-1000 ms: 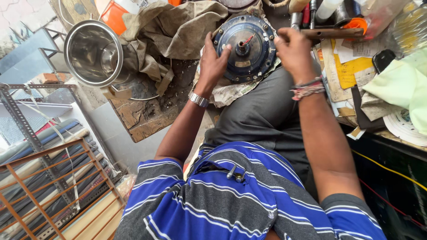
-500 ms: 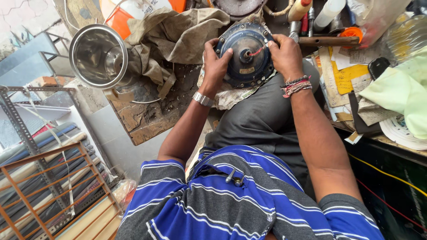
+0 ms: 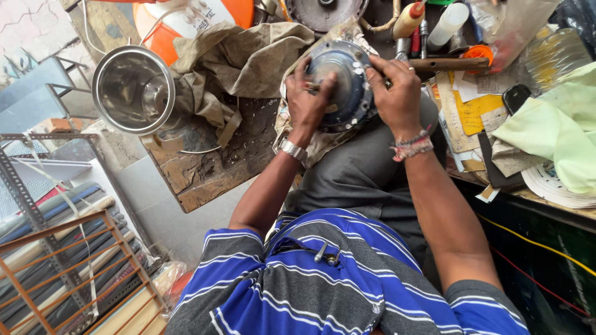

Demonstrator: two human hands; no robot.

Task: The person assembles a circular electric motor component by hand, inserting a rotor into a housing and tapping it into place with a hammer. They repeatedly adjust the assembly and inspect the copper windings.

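A round dark-metal motor housing [image 3: 341, 74] rests on a dirty cloth [image 3: 323, 139] over my lap, at the edge of a worn wooden bench [image 3: 211, 167]. My left hand [image 3: 308, 102], with a metal watch on the wrist, grips the housing's left rim, thumb across its face. My right hand [image 3: 394, 93], with thread bands on the wrist, grips the right rim, fingers curled over the top. Both hands hold the housing tilted toward me.
A shiny steel pot [image 3: 132, 90] lies at the left beside a crumpled khaki cloth [image 3: 248, 59] and an orange container [image 3: 167, 25]. Bottles [image 3: 447, 22], papers [image 3: 472, 111] and a pale green cloth [image 3: 552, 133] crowd the right. A metal rack [image 3: 56, 273] stands lower left.
Both hands have turned the housing over, so its smooth domed side now faces up instead of the hub with the shaft. The hands have shifted closer around its rim.
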